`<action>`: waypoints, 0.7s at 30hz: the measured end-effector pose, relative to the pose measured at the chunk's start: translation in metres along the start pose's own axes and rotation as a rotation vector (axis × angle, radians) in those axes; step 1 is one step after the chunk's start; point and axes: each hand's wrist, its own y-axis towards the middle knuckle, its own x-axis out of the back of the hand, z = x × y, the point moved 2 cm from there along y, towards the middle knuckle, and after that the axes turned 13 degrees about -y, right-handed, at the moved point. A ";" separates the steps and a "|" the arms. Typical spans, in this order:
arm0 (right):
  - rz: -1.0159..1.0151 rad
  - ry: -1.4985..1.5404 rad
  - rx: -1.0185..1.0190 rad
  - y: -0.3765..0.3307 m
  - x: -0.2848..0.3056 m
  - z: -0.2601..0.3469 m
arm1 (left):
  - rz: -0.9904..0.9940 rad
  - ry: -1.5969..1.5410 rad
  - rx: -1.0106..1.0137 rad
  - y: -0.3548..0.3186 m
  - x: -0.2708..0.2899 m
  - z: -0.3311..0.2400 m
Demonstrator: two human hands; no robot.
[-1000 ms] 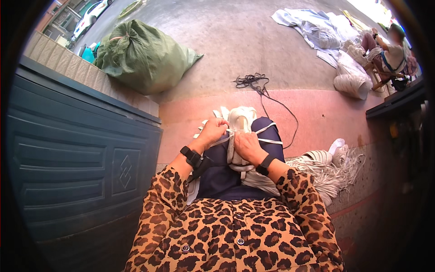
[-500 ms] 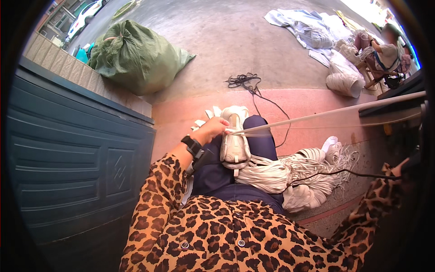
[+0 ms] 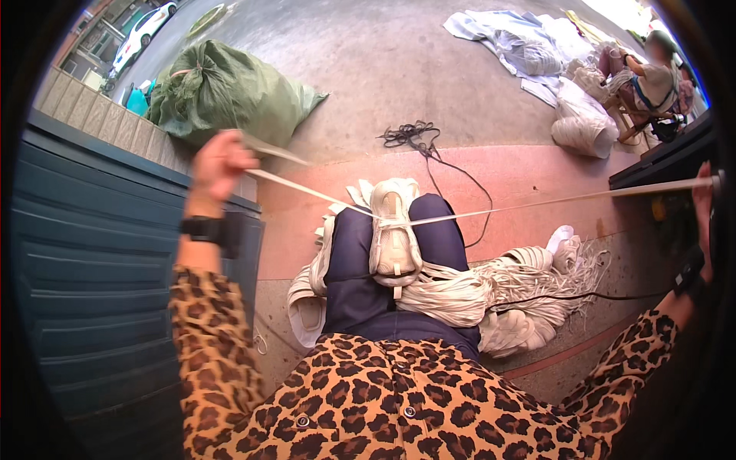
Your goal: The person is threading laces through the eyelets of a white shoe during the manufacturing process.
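A cream sneaker [image 3: 395, 257] rests on my lap between my thighs, toe away from me. From its lacing area a pale flat shoelace [image 3: 506, 208] stretches taut out to both sides. My left hand [image 3: 221, 165], raised at the left and slightly blurred, is closed around one length of it, and a loose end trails from the fist. My right hand [image 3: 703, 207], at the far right rim, is closed on the other length; its fingers show only in part. A thick bundle of cream laces [image 3: 448, 295] lies over my right thigh.
More cream sneakers lie on the floor, stacked at my left [image 3: 307, 307] and right [image 3: 517, 333]. A green sack [image 3: 238, 100] and blue door [image 3: 115, 261] stand left. A black cord [image 3: 414, 136] lies ahead. White sacks [image 3: 583, 123] and a seated person [image 3: 658, 84] are far right.
My left hand has moved from the sneaker out to the left, drawing the shoelace with it. My right hand has come into view at the right rim. The sneaker stays on my lap.
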 end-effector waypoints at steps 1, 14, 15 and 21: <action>0.013 0.011 0.077 0.016 0.041 -0.008 | -0.113 -0.146 -0.084 -0.022 0.027 -0.050; 0.686 -1.007 -0.197 -0.030 -0.111 -0.418 | -0.597 0.288 -0.016 -0.045 0.086 0.030; 0.723 -1.021 -0.281 -0.050 -0.126 -0.449 | -0.528 0.070 0.170 -0.034 0.070 0.071; 0.744 -1.660 0.658 -0.063 -0.148 -0.510 | -0.291 0.378 0.526 -0.020 0.007 0.228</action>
